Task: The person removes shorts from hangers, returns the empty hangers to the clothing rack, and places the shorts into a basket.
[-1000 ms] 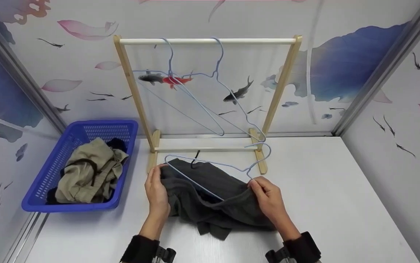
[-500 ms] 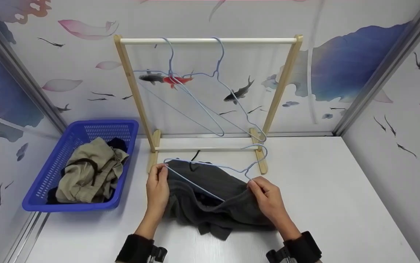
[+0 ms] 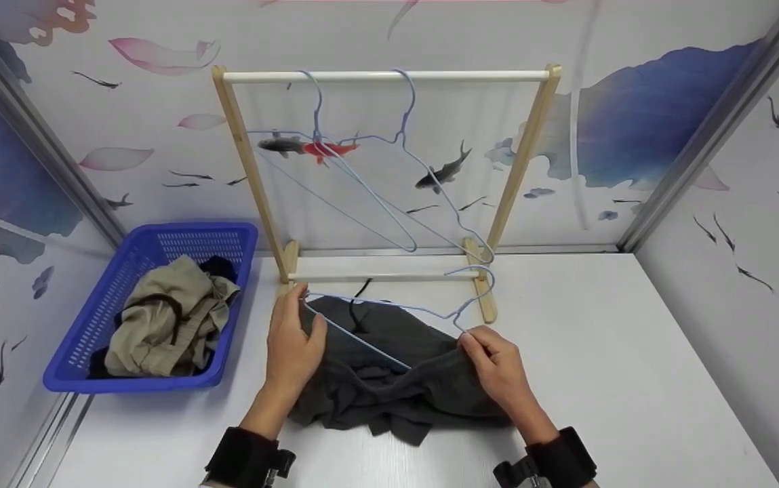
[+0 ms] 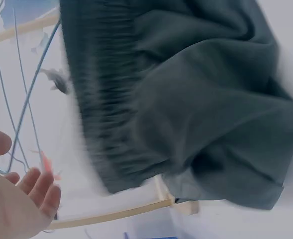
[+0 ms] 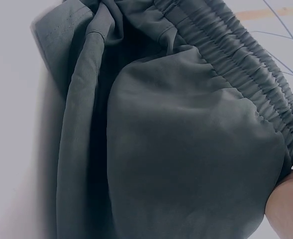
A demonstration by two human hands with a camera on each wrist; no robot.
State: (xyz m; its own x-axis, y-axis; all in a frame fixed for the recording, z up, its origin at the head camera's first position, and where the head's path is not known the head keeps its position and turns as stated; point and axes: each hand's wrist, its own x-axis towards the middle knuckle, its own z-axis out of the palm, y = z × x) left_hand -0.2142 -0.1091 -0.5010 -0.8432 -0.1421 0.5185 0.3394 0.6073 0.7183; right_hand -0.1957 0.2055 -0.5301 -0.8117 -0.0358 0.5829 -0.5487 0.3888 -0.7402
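Dark grey shorts (image 3: 389, 400) with a gathered elastic waistband (image 4: 106, 99) hang bunched between my hands, a black cord (image 3: 360, 298) showing at the far side. A blue wire hanger (image 3: 369, 347) lies across the waist opening; its hook points right and its right end goes inside the waistband. My right hand (image 3: 497, 366) pinches the waistband's right side, thumb on top, beside the hanger's neck. On the left, my left hand (image 3: 294, 352) has its fingers extended at the hanger's left corner, thumb spread. The left wrist view shows that hand apart from the waistband, its fingers loosely bent.
Behind the shorts stands a wooden rack (image 3: 528, 156) with a white top rail (image 3: 477, 76). Two more blue hangers (image 3: 362, 179) hang on it. To the left, a blue basket (image 3: 57, 379) holds a crumpled khaki garment (image 3: 158, 325) and dark cloth. Patterned walls enclose the white table (image 3: 633, 379).
My left hand has let go of the waistband's left side and moved up to the hanger's left corner, fingers spreading. The left side of the shorts has dropped. My right hand stays put.
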